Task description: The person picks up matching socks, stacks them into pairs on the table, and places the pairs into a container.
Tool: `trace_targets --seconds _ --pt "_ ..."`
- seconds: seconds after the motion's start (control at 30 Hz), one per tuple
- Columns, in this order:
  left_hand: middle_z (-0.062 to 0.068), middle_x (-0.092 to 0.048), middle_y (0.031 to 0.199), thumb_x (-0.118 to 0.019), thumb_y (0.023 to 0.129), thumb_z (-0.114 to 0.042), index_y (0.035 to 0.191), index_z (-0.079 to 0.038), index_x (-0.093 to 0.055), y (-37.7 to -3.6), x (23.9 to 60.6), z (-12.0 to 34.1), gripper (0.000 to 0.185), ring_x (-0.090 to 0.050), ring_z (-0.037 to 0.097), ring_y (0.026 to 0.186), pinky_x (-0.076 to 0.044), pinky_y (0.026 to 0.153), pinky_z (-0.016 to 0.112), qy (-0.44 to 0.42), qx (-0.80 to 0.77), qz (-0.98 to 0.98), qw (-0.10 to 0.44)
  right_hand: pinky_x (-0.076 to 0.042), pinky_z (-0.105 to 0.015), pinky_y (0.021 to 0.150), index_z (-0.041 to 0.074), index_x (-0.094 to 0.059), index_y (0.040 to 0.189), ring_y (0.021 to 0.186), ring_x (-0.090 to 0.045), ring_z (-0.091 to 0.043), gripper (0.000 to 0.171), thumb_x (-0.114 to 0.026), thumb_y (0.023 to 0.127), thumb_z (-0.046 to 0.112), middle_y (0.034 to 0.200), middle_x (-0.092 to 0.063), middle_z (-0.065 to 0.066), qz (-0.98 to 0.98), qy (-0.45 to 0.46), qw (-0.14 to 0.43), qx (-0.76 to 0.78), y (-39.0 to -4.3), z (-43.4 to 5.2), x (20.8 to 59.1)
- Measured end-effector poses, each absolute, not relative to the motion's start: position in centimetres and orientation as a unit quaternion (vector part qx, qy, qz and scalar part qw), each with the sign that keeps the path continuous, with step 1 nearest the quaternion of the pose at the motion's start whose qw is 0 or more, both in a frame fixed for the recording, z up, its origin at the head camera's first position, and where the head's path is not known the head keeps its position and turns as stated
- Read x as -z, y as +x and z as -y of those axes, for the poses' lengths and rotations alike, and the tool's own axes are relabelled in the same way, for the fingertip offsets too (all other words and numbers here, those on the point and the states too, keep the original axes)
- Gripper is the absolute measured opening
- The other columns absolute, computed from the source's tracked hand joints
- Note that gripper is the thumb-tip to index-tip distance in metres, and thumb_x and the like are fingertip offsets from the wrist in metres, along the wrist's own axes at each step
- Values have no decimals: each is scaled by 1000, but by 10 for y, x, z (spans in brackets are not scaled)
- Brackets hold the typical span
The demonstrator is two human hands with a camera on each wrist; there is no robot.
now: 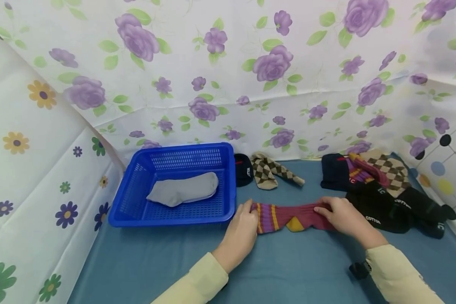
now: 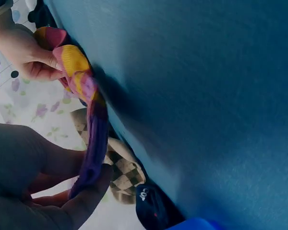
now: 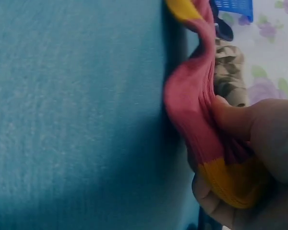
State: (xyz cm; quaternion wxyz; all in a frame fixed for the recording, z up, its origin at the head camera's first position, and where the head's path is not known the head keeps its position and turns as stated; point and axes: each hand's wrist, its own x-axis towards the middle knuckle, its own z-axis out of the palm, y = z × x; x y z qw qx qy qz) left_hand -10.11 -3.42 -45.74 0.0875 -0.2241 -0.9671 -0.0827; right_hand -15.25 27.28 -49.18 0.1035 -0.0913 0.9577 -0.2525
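A striped sock in maroon, purple and mustard is stretched sideways between both hands, above the blue cloth. My left hand pinches its striped end, close to the basket's right corner. At the other end, my right hand grips the maroon part, thumb on top. In the right wrist view the sock shows a mustard toe within the fingers of the right hand. From the left wrist, thumb and fingers of the left hand are seen on either side of the purple end.
A blue basket with grey socks inside stands at left. Behind the striped sock lie a dark sock and a checked sock. Several more socks are heaped at right. A flowered curtain hangs along the back.
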Motion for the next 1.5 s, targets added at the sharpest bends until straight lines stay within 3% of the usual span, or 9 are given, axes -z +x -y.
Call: trace_targets --seconds 0.13,0.33,0.47,0.63,0.7,0.8,0.93,1.17,1.5 --pt "20 -48 134 -63 84 2 105 0 -68 -108 463 29 22 -52 31 112 -53 86 31 -203 35 973 103 -52 -41 75 13 -64 113 82 -59 -16 26 -61 91 27 102 -67 -7 -963 -98 44 248 -153 -271 493" --pt "23 -42 140 -63 85 -3 111 -2 -65 -107 467 21 26 -45 34 125 -48 97 37 -189 8 978 92 -43 -55 91 9 -62 118 111 -51 -32 33 -66 87 20 119 -59 -14 -963 -108 -58 241 -146 -264 490" --pt "18 -55 127 -66 83 -12 109 -7 -62 -106 470 15 27 -58 28 105 -54 81 38 -190 38 981 34 -44 -53 90 11 -66 107 108 -50 -28 25 -71 83 18 112 -61 -9 -959 -117 -118 229 -139 -256 493" --pt "11 -62 102 -65 84 -12 104 -11 -61 -112 474 13 20 -60 23 84 -55 67 33 -168 45 985 -2 -42 -51 87 13 -69 92 101 -54 -26 17 -75 76 14 101 -63 -7 -951 -165 -187 185 -135 -252 501" --pt "10 -62 95 -65 84 -10 99 -11 -62 -115 476 14 16 -59 23 82 -55 66 32 -171 36 985 3 -43 -49 87 14 -70 92 98 -55 -25 18 -76 76 14 99 -64 -6 -954 -164 -180 176 -135 -250 504" --pt "9 -62 91 -66 82 -9 91 -11 -65 -117 477 15 10 -57 22 82 -54 64 31 -178 26 984 13 -48 -49 84 13 -69 98 96 -55 -24 22 -75 79 20 100 -65 -7 -968 -139 -124 168 -135 -248 507" --pt "8 -61 88 -69 78 -11 86 -10 -67 -118 480 17 8 -54 22 81 -52 65 29 -180 12 983 24 -46 -53 88 10 -68 106 104 -52 -29 28 -72 82 25 111 -62 -12 -979 -107 -77 153 -136 -247 509" --pt "8 -62 90 -67 80 -12 93 -8 -67 -118 479 21 13 -54 22 85 -50 75 30 -168 14 985 21 -43 -58 88 8 -65 106 106 -48 -36 32 -71 82 29 116 -56 -18 -979 -79 -69 174 -132 -250 508" --pt "6 -63 104 -64 84 -7 99 -10 -66 -117 483 26 16 -57 23 97 -52 83 31 -154 36 987 -1 -45 -53 79 8 -62 106 97 -45 -33 42 -70 81 41 114 -54 -19 -982 -60 -14 179 -124 -262 506"
